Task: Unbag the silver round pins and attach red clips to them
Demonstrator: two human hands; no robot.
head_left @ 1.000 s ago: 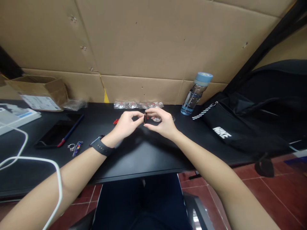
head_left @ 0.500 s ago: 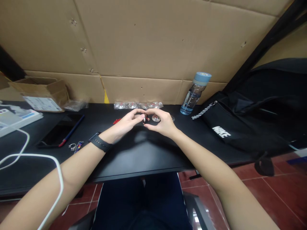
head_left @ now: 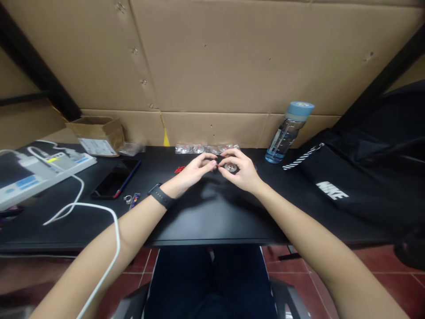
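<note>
Facing each other: left hand [head_left: 191,173], a half-hidden part [head_left: 218,166], right hand [head_left: 245,172].
Power strip [head_left: 41,181] leaves view; red piece [head_left: 179,169] lies beside the left hand. Between both hands' fingertips is the part; whether fingers clamp it, I cannot tell. A disc [head_left: 231,167] shows through the right hand's curved fingers; the bag's [head_left: 332,177] outline fades into black.
</note>
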